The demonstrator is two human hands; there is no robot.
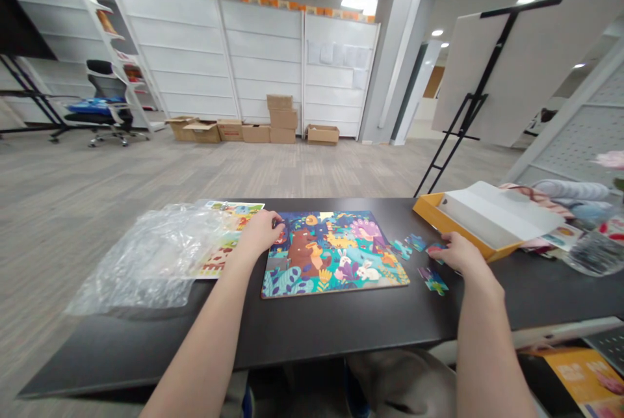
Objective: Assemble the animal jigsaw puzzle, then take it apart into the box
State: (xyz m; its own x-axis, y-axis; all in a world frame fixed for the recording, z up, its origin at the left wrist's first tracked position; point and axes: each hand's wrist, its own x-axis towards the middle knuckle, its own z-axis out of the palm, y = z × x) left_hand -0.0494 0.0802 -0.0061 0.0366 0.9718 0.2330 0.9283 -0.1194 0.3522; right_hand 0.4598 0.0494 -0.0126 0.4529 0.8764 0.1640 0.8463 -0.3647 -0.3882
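A colourful puzzle board [336,255] with a bear, rabbits and plants lies flat on the black table. My left hand [260,234] rests at its upper left corner, thumb and forefinger slightly apart on the picture. To the right of the board, my right hand [461,253] has its fingertips closed on a small red and blue puzzle piece [433,249], partly hidden by the fingers. Several loose pieces lie around it, among them a purple and green puzzle piece [433,280] and a blue puzzle piece [415,242].
Crumpled clear plastic wrap [146,255] covers part of a printed picture sheet [214,262] at the left. An open yellow box [439,213] with a white inside stands at the back right. Beyond it are rolled cloths [570,189] and a clear plastic container [597,252].
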